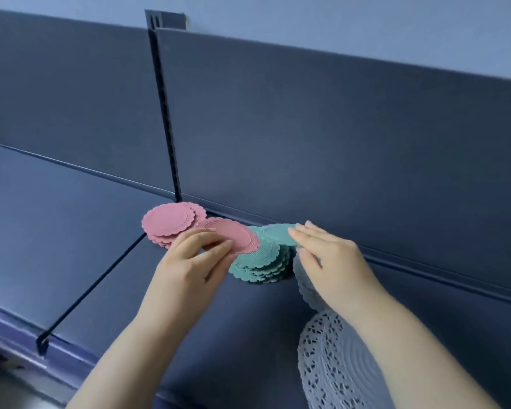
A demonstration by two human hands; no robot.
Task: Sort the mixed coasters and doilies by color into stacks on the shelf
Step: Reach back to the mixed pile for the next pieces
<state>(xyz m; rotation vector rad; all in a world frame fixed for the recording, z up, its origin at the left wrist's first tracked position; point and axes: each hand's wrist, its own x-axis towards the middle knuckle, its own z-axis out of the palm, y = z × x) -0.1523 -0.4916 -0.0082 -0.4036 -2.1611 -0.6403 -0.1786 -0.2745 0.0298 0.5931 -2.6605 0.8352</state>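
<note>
Though pink stack (168, 222) and teal stack (263, 267) stand built, sorting looks unfinished: left hand (189, 261) pinches pink coaster (236, 236), right hand (334, 261) pinches teal coaster (276, 233) (grey pile (306, 287) alongside).

The scene is lit dimly and evenly, and a cool blue cast is laid over it; the wall (337, 19) along the top is shown brightest. Soft shadows are thrown on the shelf (71, 231) beneath the teal stack (263, 267), at centre. Straight edges are bowed toward the borders. Fine detail is smeared throughout, most in the lower left corner.
</note>
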